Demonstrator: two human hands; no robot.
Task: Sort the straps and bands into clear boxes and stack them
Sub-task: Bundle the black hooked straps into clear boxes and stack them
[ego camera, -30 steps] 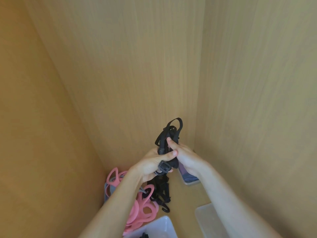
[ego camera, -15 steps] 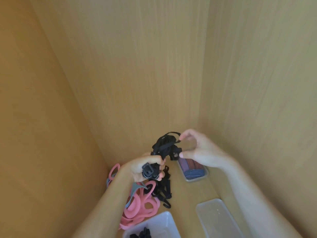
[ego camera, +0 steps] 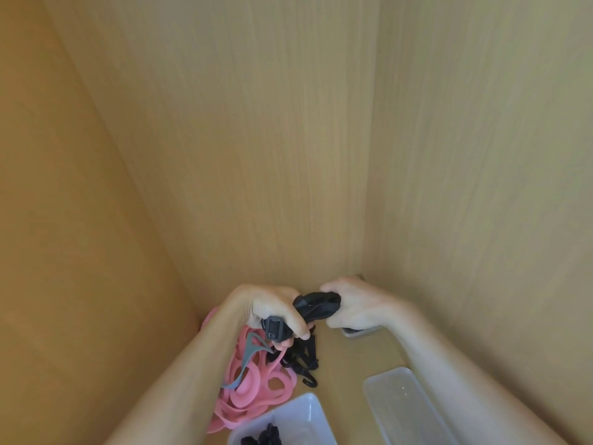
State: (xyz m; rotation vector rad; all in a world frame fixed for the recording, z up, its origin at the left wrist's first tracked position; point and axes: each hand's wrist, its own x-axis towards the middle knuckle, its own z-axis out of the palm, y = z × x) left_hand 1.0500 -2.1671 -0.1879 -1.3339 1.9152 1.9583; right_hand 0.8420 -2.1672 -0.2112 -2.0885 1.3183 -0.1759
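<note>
Both hands hold one bundled black strap (ego camera: 316,305) above the wooden shelf floor. My left hand (ego camera: 272,313) grips its buckle end, the black buckle showing under the fingers. My right hand (ego camera: 353,308) is curled round the other end of the bundle. Under my left hand lies a pile of pink bands (ego camera: 253,390) with a grey band (ego camera: 248,358) on top. Loose black straps with hooks (ego camera: 303,361) lie beside the pink pile. A clear box (ego camera: 305,415) at the bottom edge holds some black straps.
A clear lid or empty box (ego camera: 404,409) lies at the lower right. Another clear box (ego camera: 357,332) sits mostly hidden under my right hand. Wooden walls close in on the left, back and right.
My right hand has closed round the strap bundle it was only pinching. Both hands have come lower, and the strap's loose loops are now pressed into a tight bundle.
</note>
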